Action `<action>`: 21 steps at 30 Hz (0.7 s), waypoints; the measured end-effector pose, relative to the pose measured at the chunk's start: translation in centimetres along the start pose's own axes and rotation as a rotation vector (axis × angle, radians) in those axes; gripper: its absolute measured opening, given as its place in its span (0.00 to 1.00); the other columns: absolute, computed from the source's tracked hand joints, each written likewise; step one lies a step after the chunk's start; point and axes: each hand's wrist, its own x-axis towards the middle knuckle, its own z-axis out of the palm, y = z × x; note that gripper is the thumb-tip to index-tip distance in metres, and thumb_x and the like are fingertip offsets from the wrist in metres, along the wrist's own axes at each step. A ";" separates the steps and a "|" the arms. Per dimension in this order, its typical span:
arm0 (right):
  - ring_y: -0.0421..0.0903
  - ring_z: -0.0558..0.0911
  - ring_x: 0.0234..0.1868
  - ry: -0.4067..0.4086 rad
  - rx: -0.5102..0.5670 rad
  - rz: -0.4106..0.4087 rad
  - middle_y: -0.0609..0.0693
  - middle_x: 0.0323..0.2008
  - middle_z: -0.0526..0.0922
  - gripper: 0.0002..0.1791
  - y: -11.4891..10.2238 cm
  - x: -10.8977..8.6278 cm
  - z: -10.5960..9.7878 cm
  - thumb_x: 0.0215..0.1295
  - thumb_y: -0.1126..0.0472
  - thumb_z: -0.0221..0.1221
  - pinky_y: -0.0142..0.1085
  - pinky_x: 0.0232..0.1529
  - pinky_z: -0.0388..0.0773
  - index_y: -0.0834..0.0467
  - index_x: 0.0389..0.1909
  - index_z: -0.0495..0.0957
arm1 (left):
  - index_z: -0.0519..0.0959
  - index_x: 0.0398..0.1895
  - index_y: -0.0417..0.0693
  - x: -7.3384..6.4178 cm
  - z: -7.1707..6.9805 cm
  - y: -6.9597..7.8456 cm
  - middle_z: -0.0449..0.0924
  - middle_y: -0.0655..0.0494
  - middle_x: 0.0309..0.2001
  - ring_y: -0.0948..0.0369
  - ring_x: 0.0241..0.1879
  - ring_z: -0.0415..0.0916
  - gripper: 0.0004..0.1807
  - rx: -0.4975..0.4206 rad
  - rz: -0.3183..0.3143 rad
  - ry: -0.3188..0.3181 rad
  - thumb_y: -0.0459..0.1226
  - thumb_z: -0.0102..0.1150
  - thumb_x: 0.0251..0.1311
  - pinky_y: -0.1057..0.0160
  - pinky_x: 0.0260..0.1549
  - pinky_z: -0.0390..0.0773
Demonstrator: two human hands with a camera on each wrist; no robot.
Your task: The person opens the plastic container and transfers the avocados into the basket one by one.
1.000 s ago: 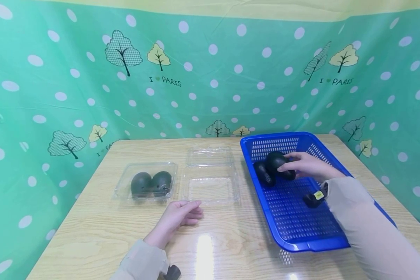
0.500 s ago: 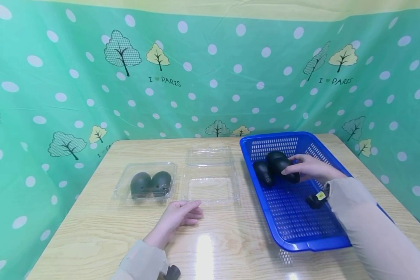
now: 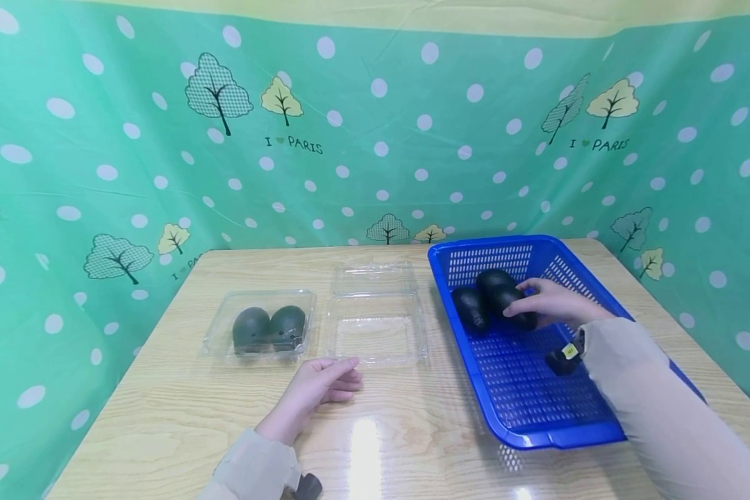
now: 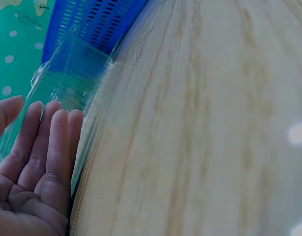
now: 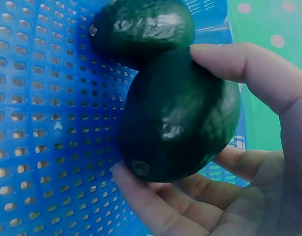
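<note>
My right hand (image 3: 553, 302) grips a dark green avocado (image 5: 175, 118) in the blue basket (image 3: 494, 417), thumb on one side and fingers curled round the other. Touching or close behind it lies another avocado (image 3: 492, 280), and a third avocado (image 3: 471, 310) sits against the basket's left wall. My left hand (image 3: 321, 382) rests on the table with fingers loosely extended and nothing in them. Just beyond its fingertips stands a clear plastic clamshell box (image 3: 375, 337), its lid (image 3: 375, 279) folded back. In the left wrist view this box (image 4: 77, 73) rises past the fingers (image 4: 56, 147).
To the left, a second clear clamshell box (image 3: 225, 305) contains two avocados (image 3: 269, 328) side by side. The wooden table (image 3: 162, 417) ends at a green dotted cloth (image 3: 350, 153) behind. The basket has raised walls all round.
My right hand and the avocado under its fingers have shifted slightly right and nearer, showing more of the avocado behind. The left hand has stayed still.
</note>
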 end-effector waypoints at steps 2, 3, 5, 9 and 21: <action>0.71 0.69 0.64 -0.001 -0.013 0.002 0.77 0.66 0.59 0.48 0.1 0.0 0.1 0.63 0.51 0.63 0.54 0.54 0.84 0.75 0.70 0.49 | 0.82 0.44 0.33 0.0 0.0 0.0 0.88 0.47 0.40 0.56 0.41 0.86 0.26 0.000 -0.001 0.004 0.51 0.63 0.63 0.62 0.42 0.88; 0.71 0.69 0.64 -0.001 -0.017 0.004 0.77 0.66 0.59 0.48 0.1 0.0 0.1 0.62 0.51 0.63 0.54 0.54 0.84 0.75 0.70 0.49 | 0.82 0.44 0.33 0.0 0.0 0.0 0.88 0.47 0.40 0.55 0.41 0.86 0.26 -0.001 -0.001 0.005 0.51 0.63 0.63 0.62 0.42 0.88; 0.71 0.68 0.65 -0.001 -0.023 0.009 0.77 0.66 0.58 0.48 0.1 0.1 0.2 0.62 0.51 0.64 0.54 0.54 0.84 0.74 0.70 0.49 | 0.82 0.44 0.33 0.0 0.0 0.0 0.88 0.47 0.40 0.55 0.40 0.86 0.25 -0.002 -0.001 0.008 0.51 0.63 0.63 0.62 0.42 0.88; 0.71 0.68 0.64 -0.001 -0.029 0.021 0.77 0.66 0.58 0.49 0.3 0.2 0.2 0.62 0.50 0.64 0.54 0.54 0.84 0.74 0.70 0.49 | 0.82 0.45 0.33 0.0 0.1 0.0 0.88 0.46 0.40 0.56 0.40 0.86 0.25 -0.001 -0.001 0.009 0.50 0.63 0.63 0.62 0.42 0.88; 0.70 0.69 0.63 -0.005 -0.042 0.021 0.77 0.65 0.59 0.47 0.1 0.1 0.4 0.61 0.51 0.65 0.53 0.52 0.85 0.75 0.68 0.52 | 0.82 0.45 0.33 0.0 0.1 0.1 0.88 0.45 0.41 0.56 0.40 0.86 0.25 0.003 0.001 0.007 0.50 0.63 0.63 0.63 0.41 0.88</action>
